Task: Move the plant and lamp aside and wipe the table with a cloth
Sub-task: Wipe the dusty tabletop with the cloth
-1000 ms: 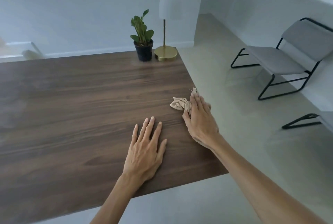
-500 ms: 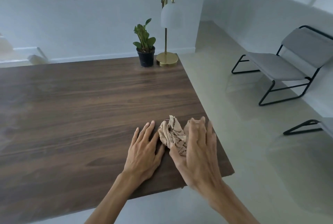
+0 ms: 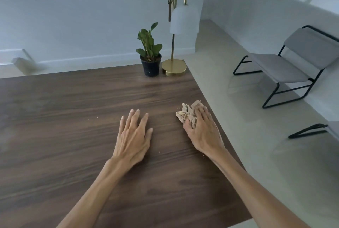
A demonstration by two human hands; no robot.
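A crumpled beige cloth [image 3: 184, 113] lies on the dark wooden table [image 3: 73, 117] near its right edge. My right hand [image 3: 202, 131] lies on top of it, fingers draped over the bunch and thumb tucked against its side, holding it down on the wood. Flat on the table to its left is my left hand [image 3: 133, 137], fingers spread, a hand's width clear of the cloth. A small green plant in a black pot [image 3: 150, 62] and a brass lamp with a white shade [image 3: 175, 67] stand together at the far right corner.
The table's right edge runs just beside my right hand, with pale floor beyond it. Two grey chairs on black frames [image 3: 286, 66] stand on the floor to the right. A white low wall lies behind the table.
My right hand has swept the cloth from beside my left hand out to the right and slightly away, toward the table's edge. My left hand stays flat in place.
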